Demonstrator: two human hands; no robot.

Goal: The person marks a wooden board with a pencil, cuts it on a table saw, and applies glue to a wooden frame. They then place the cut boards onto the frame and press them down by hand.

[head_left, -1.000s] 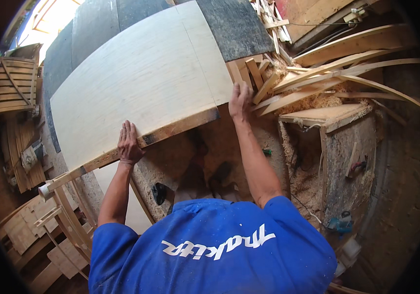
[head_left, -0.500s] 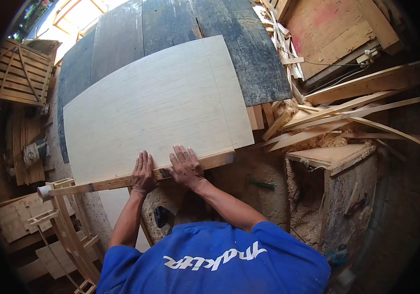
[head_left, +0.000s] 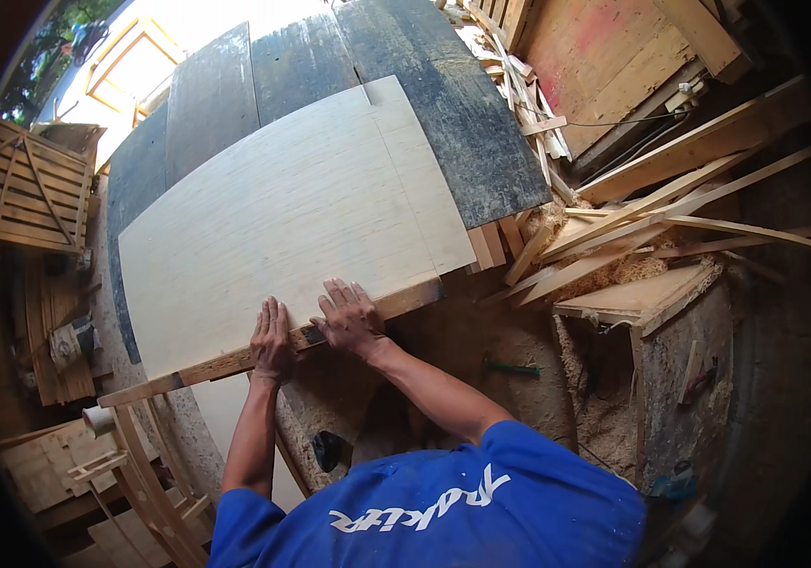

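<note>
A large pale plywood sheet lies over dark weathered boards, with a thin line along its right side. A narrow wooden bar runs along the sheet's near edge. My left hand rests on the bar, its straight fingers lying close together and flat on the sheet. Beside it, my right hand is open, fingers spread over the same edge and thumb toward the left hand. Neither palm's underside shows.
Wooden frames stand at the lower left, near a white roll. On the right are loose wood strips, shavings, and a rough wooden box. A green-handled tool lies on the floor. A slatted crate stands far left.
The plywood sheet and bar have slid a little away from me over the dark boards, with both hands staying on the near edge. The whole view has also shifted slightly.
</note>
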